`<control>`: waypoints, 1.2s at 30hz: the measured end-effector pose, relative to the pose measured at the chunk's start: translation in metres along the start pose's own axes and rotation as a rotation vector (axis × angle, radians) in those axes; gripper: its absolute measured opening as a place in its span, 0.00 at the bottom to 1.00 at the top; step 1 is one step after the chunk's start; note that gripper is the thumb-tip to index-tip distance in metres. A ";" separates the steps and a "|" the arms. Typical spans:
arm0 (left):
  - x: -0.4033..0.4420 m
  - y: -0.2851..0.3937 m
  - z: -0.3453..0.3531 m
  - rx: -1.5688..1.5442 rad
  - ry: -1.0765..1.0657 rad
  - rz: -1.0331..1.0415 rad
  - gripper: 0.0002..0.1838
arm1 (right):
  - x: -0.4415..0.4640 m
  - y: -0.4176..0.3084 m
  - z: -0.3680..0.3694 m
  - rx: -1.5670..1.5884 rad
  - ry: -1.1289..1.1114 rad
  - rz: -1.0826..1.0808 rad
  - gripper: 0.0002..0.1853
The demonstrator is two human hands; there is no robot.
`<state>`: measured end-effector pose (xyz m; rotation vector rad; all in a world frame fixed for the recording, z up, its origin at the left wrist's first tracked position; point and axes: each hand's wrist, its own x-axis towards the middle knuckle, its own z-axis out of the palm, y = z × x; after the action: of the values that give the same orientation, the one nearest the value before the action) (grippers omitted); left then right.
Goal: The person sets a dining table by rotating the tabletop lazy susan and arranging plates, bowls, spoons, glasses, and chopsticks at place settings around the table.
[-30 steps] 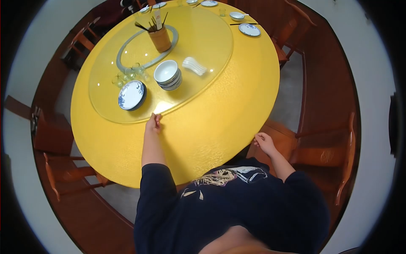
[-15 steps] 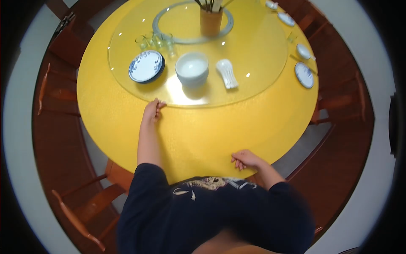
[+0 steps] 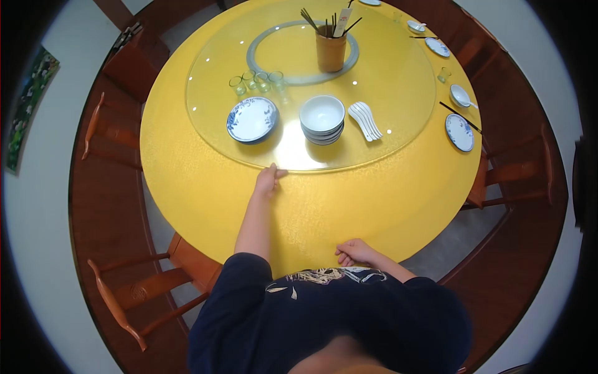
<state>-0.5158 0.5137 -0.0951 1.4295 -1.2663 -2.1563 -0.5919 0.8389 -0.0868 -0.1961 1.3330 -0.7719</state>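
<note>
My left hand touches the near rim of the glass turntable, its fingers bent at the edge; whether they grip it is too small to tell. My right hand is loosely curled over the table's near edge, with nothing visible in it. On the glass, just beyond my left hand, are a stack of blue-patterned plates and a stack of white bowls. White spoons lie nested right of the bowls. Several small glasses stand behind the plates. A brown holder contains chopsticks.
At the right side of the yellow table lie a patterned plate, dark chopsticks, a bowl with a spoon and a small glass. Wooden chairs stand at the left and right.
The view has swung to the right. My left hand stays at the turntable's rim, and the items on it now sit farther right in view. My right hand has moved from beside the table to over its edge.
</note>
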 end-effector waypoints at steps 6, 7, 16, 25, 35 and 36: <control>0.003 -0.001 0.004 -0.109 -0.198 -0.042 0.12 | 0.008 -0.014 0.031 0.025 0.116 -0.034 0.17; -0.002 0.002 0.012 -0.135 -0.152 -0.050 0.13 | 0.005 -0.017 0.038 0.001 0.159 -0.072 0.16; -0.006 0.008 0.040 -0.113 -0.167 0.054 0.15 | -0.023 0.018 0.102 0.209 0.489 -0.338 0.14; -0.012 0.015 0.019 -0.208 -0.260 -0.064 0.17 | -0.109 0.059 0.057 0.233 0.669 -0.289 0.13; -0.018 0.001 0.005 -0.313 0.149 0.176 0.13 | -0.132 0.079 -0.142 0.068 0.481 -0.274 0.12; -0.006 0.001 0.003 -0.372 0.120 0.246 0.13 | -0.124 0.082 -0.163 0.010 0.479 -0.498 0.10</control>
<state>-0.5156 0.5181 -0.0900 1.1643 -0.8874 -1.9778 -0.7135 1.0225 -0.0753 -0.3590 1.7600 -1.3022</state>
